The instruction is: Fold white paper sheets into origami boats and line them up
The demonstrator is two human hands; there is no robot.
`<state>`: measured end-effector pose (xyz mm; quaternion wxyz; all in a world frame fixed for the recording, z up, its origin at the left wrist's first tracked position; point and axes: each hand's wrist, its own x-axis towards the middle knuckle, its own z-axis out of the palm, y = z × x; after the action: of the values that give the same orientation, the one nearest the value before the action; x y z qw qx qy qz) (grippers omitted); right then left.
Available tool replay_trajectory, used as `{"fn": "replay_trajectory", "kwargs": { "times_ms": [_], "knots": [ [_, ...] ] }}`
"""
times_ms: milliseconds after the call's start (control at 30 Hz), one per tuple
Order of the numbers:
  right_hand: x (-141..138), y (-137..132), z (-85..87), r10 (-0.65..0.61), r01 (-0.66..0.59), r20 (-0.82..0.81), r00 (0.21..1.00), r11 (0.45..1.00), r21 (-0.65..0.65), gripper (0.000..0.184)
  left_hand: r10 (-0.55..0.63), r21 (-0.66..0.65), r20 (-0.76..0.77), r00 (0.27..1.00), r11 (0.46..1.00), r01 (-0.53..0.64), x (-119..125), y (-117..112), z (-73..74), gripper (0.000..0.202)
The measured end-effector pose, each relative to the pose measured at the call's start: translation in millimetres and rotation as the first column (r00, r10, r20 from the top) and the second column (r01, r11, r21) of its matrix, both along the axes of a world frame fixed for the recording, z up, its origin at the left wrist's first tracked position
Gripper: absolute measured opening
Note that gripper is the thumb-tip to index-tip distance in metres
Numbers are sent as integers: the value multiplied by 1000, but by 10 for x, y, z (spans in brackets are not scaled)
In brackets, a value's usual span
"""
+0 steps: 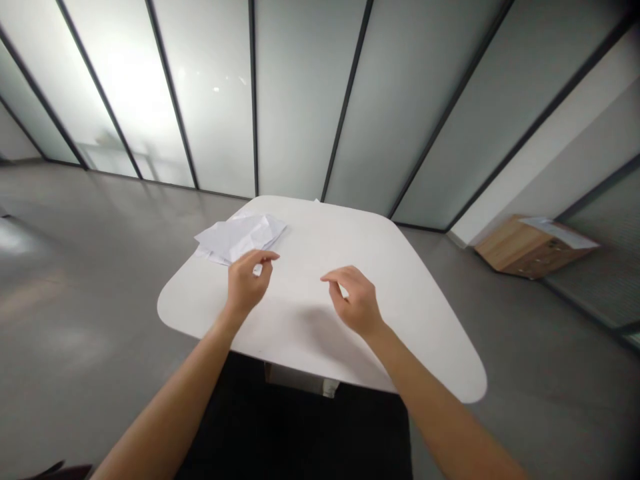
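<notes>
A loose heap of crumpled white paper (240, 237) lies at the far left corner of the white desk (425, 320), its left side close to the desk's edge. The left hand (246, 283) is just beside the near side of the paper, fingers bent and thumb drawn in toward the forefinger. Whether it pinches a corner of a sheet or only hovers at it cannot be told, since white shows between the fingers against a white top. The right hand (356, 303) is well apart from the paper, over the middle of the desk, loosely curled with nothing in it.

The paper's place looks like the main risk. It sits so near the corner, on a smooth top, that a push from the left hand could slide it over the edge to the grey floor (75, 300). The sheets look thin and already creased, so a tug on one corner with the rest unsupported could tear it. With the right hand this far off, nothing steadies the heap.
</notes>
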<state>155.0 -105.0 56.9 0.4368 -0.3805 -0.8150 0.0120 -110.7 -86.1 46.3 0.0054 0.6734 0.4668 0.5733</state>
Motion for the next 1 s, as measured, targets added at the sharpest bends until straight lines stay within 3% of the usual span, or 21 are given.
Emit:
{"fn": "replay_trajectory", "kwargs": {
  "times_ms": [133, 267, 400, 500, 633, 667, 733, 800, 833, 900, 1000],
  "knots": [
    [-129, 712, -130, -45, 107, 177, 983, 929, -355, 36, 158, -227, -66, 985, 959, -169, -338, 783, 111, 31],
    [-158, 1048, -418, -70, 215, 441, 895, 933, -288, 37, 232, -269, -234, 944, 918, -292, -557, 1348, 163, 35],
    [-124, 1106, -548, -101, 232, 439, 893, 939, -255, 33, 110, -291, -424, 899, 924, -250, -429, 1632, 13, 35],
    [-90, 1131, -558, -83, 206, 393, 916, 937, -283, 30, 31, -350, -551, 834, 898, -265, -279, 1700, -242, 48],
    [-22, 1183, -586, -26, 142, 329, 944, 932, -334, 27, -174, -580, -644, 745, 746, -327, -245, 1696, -523, 70],
    [8, 1193, -592, -9, 123, 313, 950, 930, -347, 28, -165, -570, -652, 740, 751, -335, -245, 1681, -547, 70],
    [93, 1207, -578, -9, 115, 277, 961, 921, -372, 30, -105, -470, -668, 736, 827, -309, -207, 1634, -531, 67],
    [209, 1220, -517, -78, 168, 243, 967, 911, -376, 38, -112, -349, -666, 738, 921, -175, -89, 1564, -457, 65],
    [275, 1227, -471, -115, 199, 240, 964, 909, -366, 43, -183, -333, -660, 728, 941, -66, -2, 1524, -415, 65],
    [411, 1237, -365, -149, 238, 267, 952, 909, -343, 52, -379, -378, -650, 659, 913, 152, 202, 1440, -352, 65],
    [593, 1222, -266, -69, 232, 428, 901, 910, -343, 59, -536, -445, -664, 522, 843, 301, 478, 1336, -359, 71]
  ]
}}
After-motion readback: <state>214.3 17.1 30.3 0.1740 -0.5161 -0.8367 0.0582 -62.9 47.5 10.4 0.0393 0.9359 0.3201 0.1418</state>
